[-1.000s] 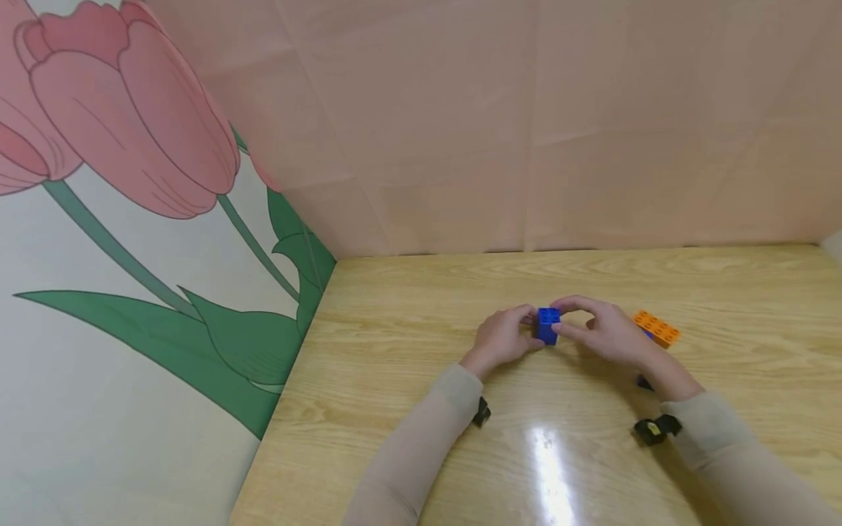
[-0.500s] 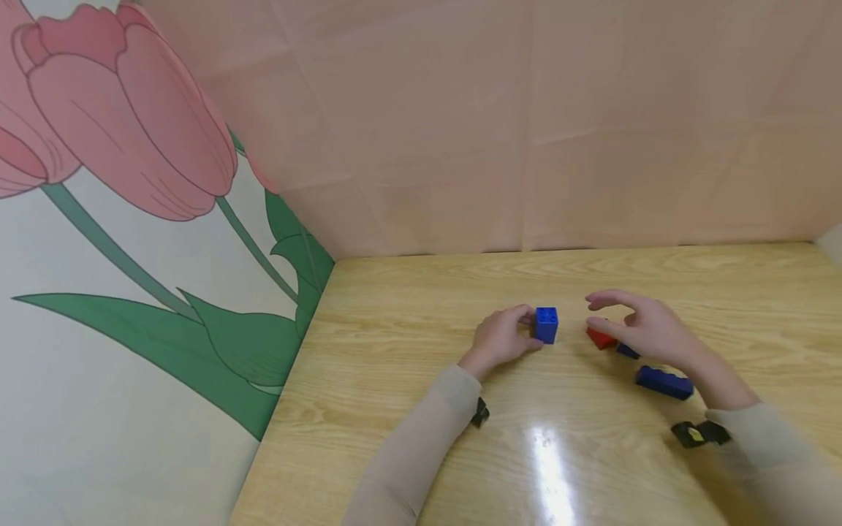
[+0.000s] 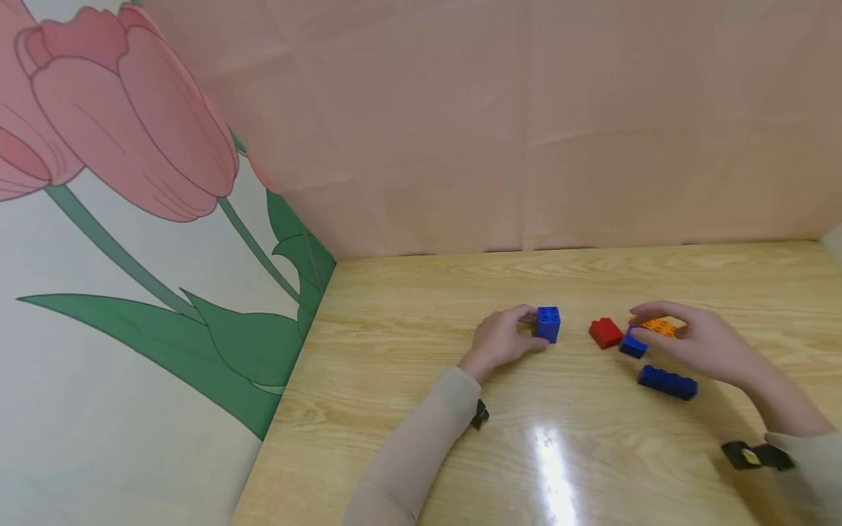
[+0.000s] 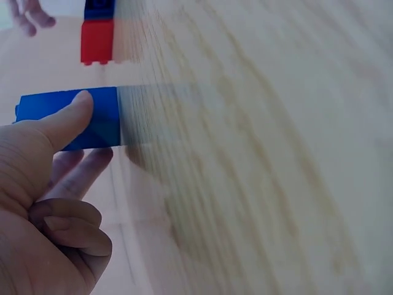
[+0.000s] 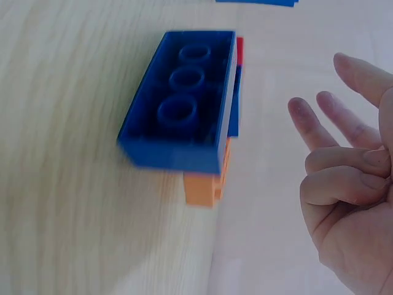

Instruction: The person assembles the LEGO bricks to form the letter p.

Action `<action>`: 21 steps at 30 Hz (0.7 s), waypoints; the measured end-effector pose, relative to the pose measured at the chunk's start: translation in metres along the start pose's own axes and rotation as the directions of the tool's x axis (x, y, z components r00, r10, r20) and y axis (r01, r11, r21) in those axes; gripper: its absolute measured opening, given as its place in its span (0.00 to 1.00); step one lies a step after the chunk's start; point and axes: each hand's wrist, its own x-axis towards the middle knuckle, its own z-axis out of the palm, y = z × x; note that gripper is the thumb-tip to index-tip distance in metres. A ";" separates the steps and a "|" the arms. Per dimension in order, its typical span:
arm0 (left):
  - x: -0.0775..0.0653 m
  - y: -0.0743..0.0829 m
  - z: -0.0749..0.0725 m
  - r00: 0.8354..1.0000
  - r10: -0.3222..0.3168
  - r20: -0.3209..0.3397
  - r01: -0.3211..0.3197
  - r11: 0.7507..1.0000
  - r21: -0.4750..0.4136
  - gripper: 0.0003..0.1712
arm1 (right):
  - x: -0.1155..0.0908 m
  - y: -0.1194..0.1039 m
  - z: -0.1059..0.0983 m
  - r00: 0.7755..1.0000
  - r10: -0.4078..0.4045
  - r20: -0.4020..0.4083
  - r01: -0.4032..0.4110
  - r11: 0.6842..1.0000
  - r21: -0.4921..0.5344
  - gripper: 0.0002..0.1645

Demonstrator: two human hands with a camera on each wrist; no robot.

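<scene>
My left hand (image 3: 503, 337) pinches an upright blue toy brick (image 3: 548, 326), studs upward. In the left wrist view the thumb lies on one side of this blue brick (image 4: 105, 126) and fingers reach its other side; its base is at the tabletop. My right hand (image 3: 713, 343) hovers over the bricks on the right, thumb and index finger apart, holding nothing. Nearest to it are an orange brick (image 3: 660, 326), partly hidden by the hand, and a small blue brick (image 3: 633, 346). In the right wrist view, the ring and little fingers of the right hand (image 5: 356, 178) are bent.
A red brick (image 3: 605, 333) sits between the held brick and the small blue one. Closer to me, a long dark blue brick (image 3: 667, 382) lies on its side, its hollow underside facing the right wrist camera. The wooden table (image 3: 408, 314) meets a pink cloth wall (image 3: 427, 146) behind.
My right hand has let go of the upright blue brick and moved right, past the red brick, to above the orange and small blue bricks. The left hand has stayed in place.
</scene>
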 end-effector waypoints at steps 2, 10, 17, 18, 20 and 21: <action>-0.001 0.000 -0.001 1.000 0.009 -0.007 -0.009 1.000 -0.011 0.30 | -0.004 0.005 -0.004 1.000 0.002 -0.009 -0.002 1.000 -0.022 0.23; -0.003 0.001 -0.004 0.999 0.035 -0.028 -0.036 0.999 -0.037 0.27 | -0.019 0.024 -0.007 0.999 0.049 0.015 -0.047 0.992 -0.119 0.23; -0.004 0.003 -0.003 0.998 0.044 -0.050 -0.046 0.998 -0.044 0.28 | -0.035 0.040 -0.005 0.978 0.163 0.130 -0.146 0.981 -0.130 0.32; -0.004 0.003 -0.003 0.998 0.044 -0.051 -0.046 0.998 -0.046 0.28 | -0.037 0.042 -0.004 0.973 0.175 0.152 -0.156 0.979 -0.131 0.33; -0.005 0.004 -0.003 0.998 0.042 -0.052 -0.044 0.998 -0.045 0.28 | -0.042 0.046 -0.003 0.967 0.185 0.176 -0.161 0.977 -0.141 0.34; -0.005 0.004 -0.003 0.998 0.040 -0.052 -0.043 0.998 -0.047 0.28 | -0.044 0.048 -0.002 0.967 0.179 0.183 -0.155 0.978 -0.137 0.33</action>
